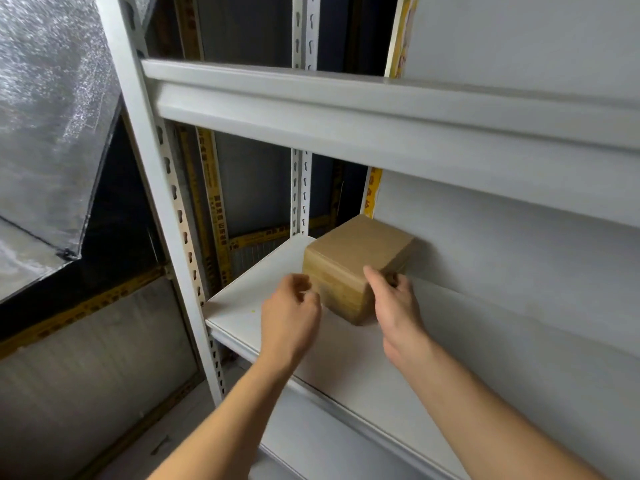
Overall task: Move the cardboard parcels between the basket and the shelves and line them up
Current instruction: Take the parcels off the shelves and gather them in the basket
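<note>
The cardboard parcel [353, 268] sits near the shelf's [242, 306] left back corner. The right hand [394, 299] touches its right side; the left hand [291, 306], loosely curled, holds nothing. A one-sided push could skew it.

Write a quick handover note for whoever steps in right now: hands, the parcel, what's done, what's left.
Left hand: loosely curled, holding nothing, just left of the cardboard parcel.
Right hand: thumb on the parcel's front, fingers round its right side.
Parcel: on the middle shelf, near its left end, back by the rear panel, turned slightly askew.
Done: one parcel on the shelf.
Left: square it up; the basket and other parcels are out of view, so fetch the rest.
</note>
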